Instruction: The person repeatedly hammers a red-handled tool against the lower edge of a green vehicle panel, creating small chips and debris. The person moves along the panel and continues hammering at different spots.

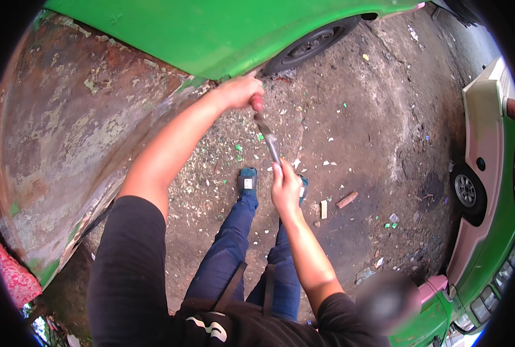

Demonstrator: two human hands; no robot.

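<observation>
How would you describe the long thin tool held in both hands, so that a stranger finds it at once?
Start at the green car body at the top, then go down to the dirt ground strewn with paint chips. Above the two blue shoes, the left hand and right hand grip a slim grey metal blade, the only long metal thing here.

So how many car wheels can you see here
2. One wheel sits at the top under the green car, just beyond the left hand. The other wheel is at the right on the pink and green car. More may be hidden.
</observation>
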